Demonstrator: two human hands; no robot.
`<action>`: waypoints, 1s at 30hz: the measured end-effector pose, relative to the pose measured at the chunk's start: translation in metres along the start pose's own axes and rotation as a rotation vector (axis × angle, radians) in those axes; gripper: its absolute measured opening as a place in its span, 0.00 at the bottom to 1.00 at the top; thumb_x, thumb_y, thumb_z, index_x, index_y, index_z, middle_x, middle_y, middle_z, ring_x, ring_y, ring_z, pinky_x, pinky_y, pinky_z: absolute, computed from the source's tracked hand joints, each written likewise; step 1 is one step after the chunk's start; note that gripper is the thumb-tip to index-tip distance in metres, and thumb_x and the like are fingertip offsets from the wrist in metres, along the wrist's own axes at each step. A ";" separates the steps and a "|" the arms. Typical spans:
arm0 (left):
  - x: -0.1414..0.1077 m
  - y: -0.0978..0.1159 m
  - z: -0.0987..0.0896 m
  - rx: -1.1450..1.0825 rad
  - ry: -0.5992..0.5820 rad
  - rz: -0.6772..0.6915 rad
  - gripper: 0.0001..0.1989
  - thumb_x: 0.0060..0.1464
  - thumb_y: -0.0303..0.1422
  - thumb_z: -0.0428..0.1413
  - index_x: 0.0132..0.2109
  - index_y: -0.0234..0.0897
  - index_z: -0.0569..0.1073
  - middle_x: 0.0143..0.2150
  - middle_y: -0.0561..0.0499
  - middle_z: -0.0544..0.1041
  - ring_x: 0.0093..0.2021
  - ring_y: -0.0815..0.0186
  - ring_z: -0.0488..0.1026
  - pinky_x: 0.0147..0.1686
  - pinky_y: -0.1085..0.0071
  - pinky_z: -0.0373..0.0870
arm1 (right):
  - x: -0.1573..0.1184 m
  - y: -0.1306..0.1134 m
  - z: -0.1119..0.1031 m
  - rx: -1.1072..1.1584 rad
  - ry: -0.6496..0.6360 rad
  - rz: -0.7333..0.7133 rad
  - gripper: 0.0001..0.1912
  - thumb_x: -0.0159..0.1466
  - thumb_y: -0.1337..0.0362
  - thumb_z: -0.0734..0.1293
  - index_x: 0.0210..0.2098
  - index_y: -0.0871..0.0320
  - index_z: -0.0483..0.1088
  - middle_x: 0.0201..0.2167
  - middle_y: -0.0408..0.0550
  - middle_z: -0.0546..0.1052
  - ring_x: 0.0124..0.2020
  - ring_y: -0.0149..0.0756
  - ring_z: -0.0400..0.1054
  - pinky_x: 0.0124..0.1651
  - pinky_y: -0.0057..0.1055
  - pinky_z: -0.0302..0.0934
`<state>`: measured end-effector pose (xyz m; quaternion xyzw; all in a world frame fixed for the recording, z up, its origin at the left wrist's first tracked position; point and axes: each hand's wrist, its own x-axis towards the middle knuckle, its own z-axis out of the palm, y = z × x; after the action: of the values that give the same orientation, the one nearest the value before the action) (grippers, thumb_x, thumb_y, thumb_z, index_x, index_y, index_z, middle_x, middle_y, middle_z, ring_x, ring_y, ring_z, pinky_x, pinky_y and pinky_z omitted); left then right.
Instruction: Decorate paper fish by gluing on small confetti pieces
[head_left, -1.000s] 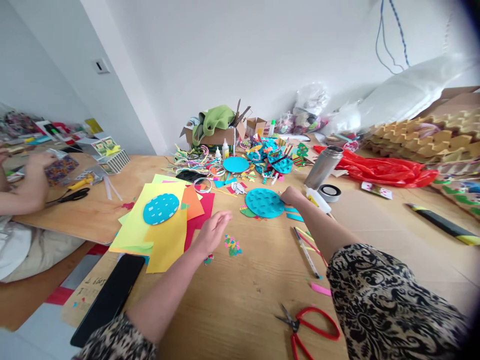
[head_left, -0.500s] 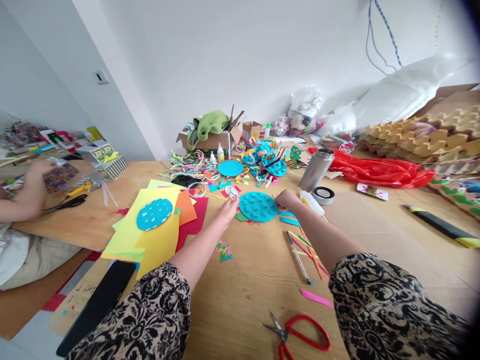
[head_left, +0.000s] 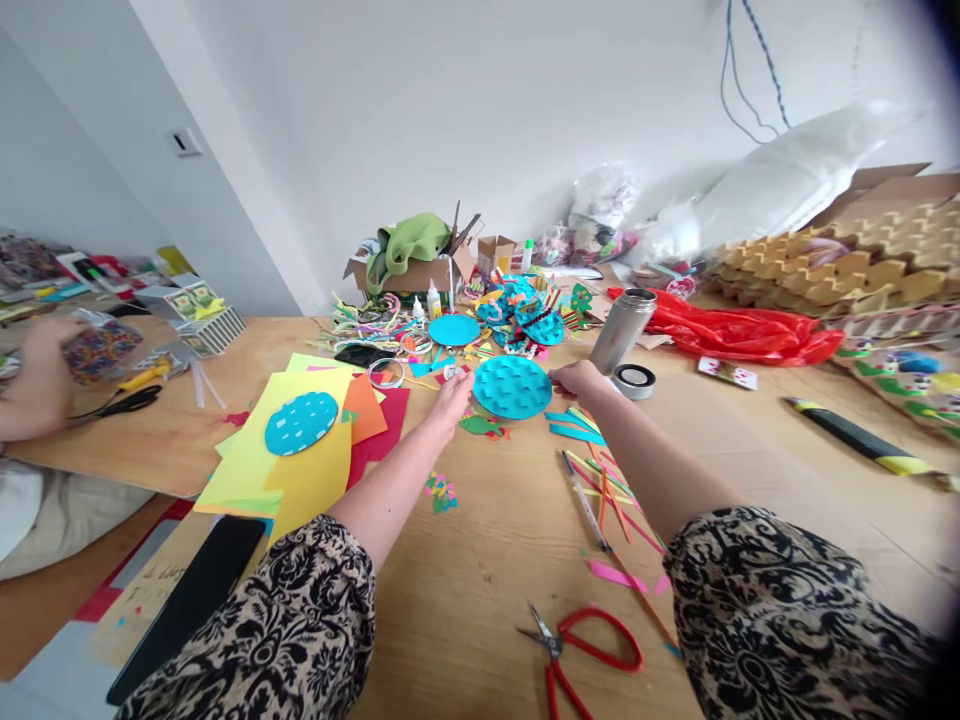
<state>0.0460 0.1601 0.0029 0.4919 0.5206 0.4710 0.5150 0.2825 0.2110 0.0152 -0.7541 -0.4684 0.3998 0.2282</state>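
Red scissors [head_left: 555,648], nearer than right hand [head_left: 581,382]: handle cut off at bottom. Black phone [head_left: 199,590], nearer than left hand [head_left: 452,400]: partly behind sleeve [head_left: 285,620]. Blue disc [head_left: 513,387], between hands: underside hidden.

Single view, from person's head, above bench [head_left: 487,540]. Faces forward and slightly down, across bench to pale wall [head_left: 420,110] filling upper part. Patterned sleeves [head_left: 277,620] nearest, large at both lower corners; left hand [head_left: 452,398] and right hand [head_left: 577,380] farther out, near middle. Red-handled scissors [head_left: 553,645] close, low in view. Wide field, reaching neighbour's arm [head_left: 45,380] at left edge, egg trays [head_left: 832,260] at right; dark rim cuts right side.
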 end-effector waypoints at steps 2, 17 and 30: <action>-0.003 0.003 0.002 -0.018 0.002 -0.043 0.18 0.56 0.46 0.56 0.43 0.35 0.72 0.41 0.45 0.79 0.42 0.61 0.76 0.41 0.67 0.71 | -0.008 -0.002 -0.002 0.074 -0.015 0.011 0.18 0.67 0.58 0.65 0.53 0.60 0.67 0.51 0.53 0.72 0.47 0.39 0.70 0.48 0.42 0.68; -0.079 0.029 0.011 -0.096 -0.251 -0.137 0.21 0.58 0.45 0.55 0.52 0.35 0.70 0.52 0.37 0.76 0.48 0.59 0.76 0.47 0.63 0.71 | -0.084 0.046 -0.057 0.533 -0.110 -0.049 0.06 0.64 0.71 0.65 0.30 0.60 0.65 0.22 0.42 0.71 0.23 0.28 0.68 0.29 0.27 0.67; -0.175 0.011 -0.012 0.307 -0.507 0.062 0.23 0.57 0.40 0.56 0.57 0.36 0.66 0.58 0.37 0.72 0.56 0.57 0.71 0.53 0.59 0.70 | -0.126 0.153 -0.114 0.388 -0.017 0.067 0.11 0.55 0.60 0.73 0.28 0.60 0.69 0.23 0.45 0.73 0.22 0.29 0.66 0.27 0.28 0.65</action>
<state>0.0318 -0.0135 0.0271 0.6817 0.4253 0.2644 0.5334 0.4253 0.0320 0.0196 -0.7078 -0.3591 0.4964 0.3517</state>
